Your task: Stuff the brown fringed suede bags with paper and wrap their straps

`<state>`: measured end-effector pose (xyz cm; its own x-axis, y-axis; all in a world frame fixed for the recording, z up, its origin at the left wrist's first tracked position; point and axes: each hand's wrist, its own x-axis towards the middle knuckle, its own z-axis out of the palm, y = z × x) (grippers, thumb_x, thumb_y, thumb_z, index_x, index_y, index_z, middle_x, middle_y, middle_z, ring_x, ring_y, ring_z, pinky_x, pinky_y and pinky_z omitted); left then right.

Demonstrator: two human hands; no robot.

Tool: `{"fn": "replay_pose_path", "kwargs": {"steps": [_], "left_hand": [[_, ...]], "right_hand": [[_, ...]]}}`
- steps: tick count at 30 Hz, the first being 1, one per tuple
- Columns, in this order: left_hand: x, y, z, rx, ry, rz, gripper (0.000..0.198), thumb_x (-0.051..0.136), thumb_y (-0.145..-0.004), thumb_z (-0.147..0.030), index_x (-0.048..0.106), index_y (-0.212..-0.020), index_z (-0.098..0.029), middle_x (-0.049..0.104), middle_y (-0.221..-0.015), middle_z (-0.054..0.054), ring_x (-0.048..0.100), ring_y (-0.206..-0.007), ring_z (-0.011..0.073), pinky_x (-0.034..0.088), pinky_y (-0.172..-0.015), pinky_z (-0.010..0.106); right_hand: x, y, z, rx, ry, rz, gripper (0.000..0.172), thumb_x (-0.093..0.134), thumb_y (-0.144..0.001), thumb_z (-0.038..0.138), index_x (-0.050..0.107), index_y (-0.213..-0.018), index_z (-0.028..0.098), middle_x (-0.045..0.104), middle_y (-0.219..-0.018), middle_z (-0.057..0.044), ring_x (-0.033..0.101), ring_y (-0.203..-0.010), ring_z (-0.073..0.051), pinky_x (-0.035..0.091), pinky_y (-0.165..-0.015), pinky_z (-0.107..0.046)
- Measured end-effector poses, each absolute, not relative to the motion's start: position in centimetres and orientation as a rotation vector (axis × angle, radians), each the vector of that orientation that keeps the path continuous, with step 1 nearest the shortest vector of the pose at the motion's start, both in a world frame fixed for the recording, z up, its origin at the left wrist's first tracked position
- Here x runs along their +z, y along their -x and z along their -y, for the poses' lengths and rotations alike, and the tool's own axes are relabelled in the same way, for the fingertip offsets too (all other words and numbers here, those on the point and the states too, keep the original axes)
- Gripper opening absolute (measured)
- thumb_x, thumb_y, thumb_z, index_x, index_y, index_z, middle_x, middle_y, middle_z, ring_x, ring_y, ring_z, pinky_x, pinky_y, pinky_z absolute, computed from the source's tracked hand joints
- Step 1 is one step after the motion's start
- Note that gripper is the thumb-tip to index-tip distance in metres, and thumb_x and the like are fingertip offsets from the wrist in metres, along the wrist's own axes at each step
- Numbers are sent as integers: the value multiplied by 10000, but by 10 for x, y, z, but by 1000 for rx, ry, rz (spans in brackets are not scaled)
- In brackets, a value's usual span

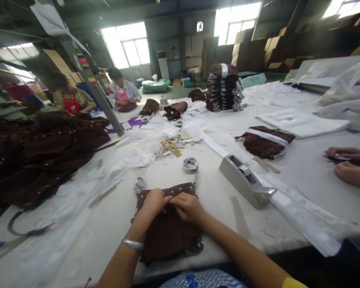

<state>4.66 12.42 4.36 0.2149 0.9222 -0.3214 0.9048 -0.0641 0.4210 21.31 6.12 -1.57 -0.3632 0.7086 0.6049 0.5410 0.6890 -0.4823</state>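
A dark brown bag with metal eyelets along its top edge lies flat on the table in front of me. My left hand and my right hand meet at the bag's upper front, just below the eyelets. The fingers of both are closed in a pinch there; the exact bit between them is hidden, perhaps part of the bag's cord or cloth. Beyond the top edge lies a wrapped grey strap coil, with a smaller wrapped loop at the left corner.
A grey tape dispenser stands to the right. Brown bags are heaped at left and stacked at the back. Another bag lies near a co-worker's hands. Paper tags and plastic sheets cover parts of the table.
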Motion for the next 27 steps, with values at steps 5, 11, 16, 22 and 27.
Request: {"fn": "replay_pose_path", "kwargs": {"steps": [5, 11, 16, 22, 27], "left_hand": [[30, -55, -114, 261, -1873, -1690, 374, 581, -835, -397, 591, -549, -156, 645, -542, 85, 642, -519, 214, 436, -532, 267], [7, -45, -80, 679, -1508, -1477, 577, 504, -808, -678, 664, -903, -132, 717, -769, 75, 705, -704, 259, 541, -601, 307], [-1, -35, -78, 737, -1412, -1493, 680, 575, -723, -743, 664, -1026, -141, 733, -768, 59, 699, -690, 280, 535, -651, 342], [-6, -32, -88, 625, -1403, -1560, 763, 536, -664, -819, 678, -1002, -150, 743, -735, 62, 698, -649, 302, 524, -692, 381], [-11, -29, -92, 604, -1313, -1565, 807, 526, -630, -845, 666, -1030, -158, 745, -730, 49, 698, -644, 289, 529, -726, 381]], "right_hand": [[-12, -214, -56, 217, 987, 1975, 259, 531, -836, 105, 672, -1029, 204, 726, -951, -68, 642, -841, -208, 523, -789, -321], [-7, -218, -58, 288, 1016, 1905, 242, 532, -876, 132, 689, -1043, 212, 738, -1003, -49, 681, -908, -177, 528, -834, -267], [29, -244, -76, 237, 983, 1971, 257, 518, -936, 189, 677, -1137, 209, 725, -1100, -44, 679, -983, -155, 517, -878, -231], [97, -350, -134, 62, 1519, 2086, 266, 521, -971, 231, 662, -1197, 230, 679, -1224, -38, 624, -1124, -162, 460, -967, -240], [103, -461, -192, 129, 2140, 2067, 236, 520, -976, 193, 682, -1148, 191, 682, -1190, -93, 624, -1118, -222, 470, -980, -337]]}}
